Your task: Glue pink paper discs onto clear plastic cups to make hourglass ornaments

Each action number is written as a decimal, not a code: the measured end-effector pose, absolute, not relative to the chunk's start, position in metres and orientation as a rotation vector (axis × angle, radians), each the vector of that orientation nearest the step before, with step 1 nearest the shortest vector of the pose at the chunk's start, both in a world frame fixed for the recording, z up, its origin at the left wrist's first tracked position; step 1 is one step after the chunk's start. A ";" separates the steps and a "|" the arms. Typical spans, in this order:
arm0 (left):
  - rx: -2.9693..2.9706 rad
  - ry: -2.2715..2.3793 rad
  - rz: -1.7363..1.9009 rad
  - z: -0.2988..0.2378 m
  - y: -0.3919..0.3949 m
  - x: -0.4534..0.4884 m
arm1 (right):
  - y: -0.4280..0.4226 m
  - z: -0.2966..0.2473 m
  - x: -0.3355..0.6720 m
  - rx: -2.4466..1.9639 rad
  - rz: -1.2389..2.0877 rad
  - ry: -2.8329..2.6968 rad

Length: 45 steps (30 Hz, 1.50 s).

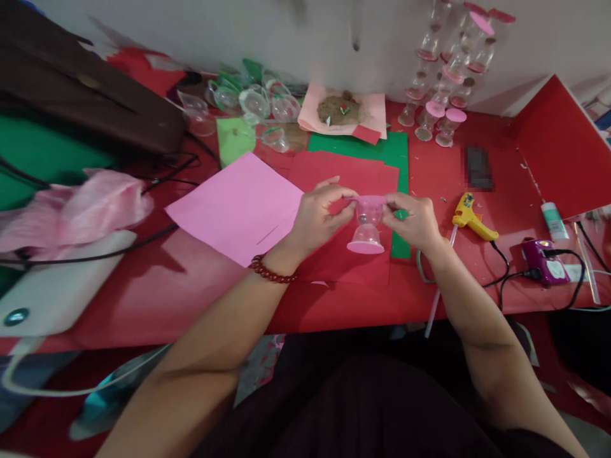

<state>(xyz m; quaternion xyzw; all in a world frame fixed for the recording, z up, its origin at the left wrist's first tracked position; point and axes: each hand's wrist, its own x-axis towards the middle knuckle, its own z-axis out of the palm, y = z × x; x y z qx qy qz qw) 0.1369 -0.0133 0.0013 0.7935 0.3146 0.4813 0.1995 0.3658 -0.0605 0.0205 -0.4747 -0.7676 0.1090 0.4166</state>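
both hands up over the red paper sheets, working on a clear plastic hourglass-shaped piece made of two cups joined at a narrow waist, pink disc at top, another pink disc at base. piece sits between the hands, roughly upright. left hand pinches the top rim from its left side, thumb and forefinger pressed together; right hand pinches the same rim opposite. can't tell if the fingertips catch only the disc or the cup lip too.

to do it well: keep both pinches level and equally light, since thin plastic would probably dent or twist at the waist. line the disc edge up with the cup lip, press evenly round the rim rather than at one spot, keep fingers off the clear wall. right forearm lies close to the long translucent stick of the yellow glue gun, so mind that elbow, a nudge could swing the gun.
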 end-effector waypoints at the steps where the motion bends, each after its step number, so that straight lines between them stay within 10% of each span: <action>1: 2.227 0.863 1.350 0.001 -0.013 0.138 | -0.060 0.021 0.366 -1.182 0.322 -1.918; 18: 1.801 0.981 1.254 -0.001 -0.015 0.139 | -0.055 0.025 0.359 -1.242 0.436 -1.860; 30: 1.649 1.141 1.426 -0.005 -0.011 0.139 | -0.118 0.015 0.528 -2.218 0.096 -1.738; 45: 1.578 1.210 1.518 -0.018 0.001 0.145 | -0.125 0.026 0.509 -2.588 0.029 -1.268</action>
